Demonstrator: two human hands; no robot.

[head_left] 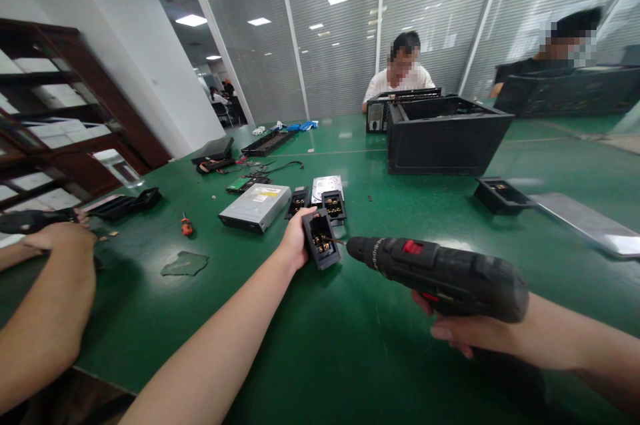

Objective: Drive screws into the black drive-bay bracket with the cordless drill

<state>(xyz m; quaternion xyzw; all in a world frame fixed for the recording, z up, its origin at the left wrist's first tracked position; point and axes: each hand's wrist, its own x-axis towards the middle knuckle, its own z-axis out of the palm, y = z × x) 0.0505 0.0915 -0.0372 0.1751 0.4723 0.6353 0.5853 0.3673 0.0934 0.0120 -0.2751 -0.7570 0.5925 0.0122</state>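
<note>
My left hand (295, 239) grips a small black plastic box (327, 257) by its left side, tilted up off the table. Brass-coloured metal parts show inside its open face. In my right hand (465, 335) is a black cordless drill (440, 271) with a red switch, its handle wrapped by my fingers. The thin bit (336, 240) points left into the box's open face; whether it touches a screw is too small to tell. Just behind the held box lie two similar black boxes (299, 202) and a silver hard drive (327, 186).
A silver optical drive (256, 206), an orange screwdriver (187, 225) and a dark flat scrap (185, 263) lie left on the green table (210, 318). A large black computer case (445, 141) stands behind. Another black box (501, 195) sits right. A co-worker's arm (50, 305) reaches in at left.
</note>
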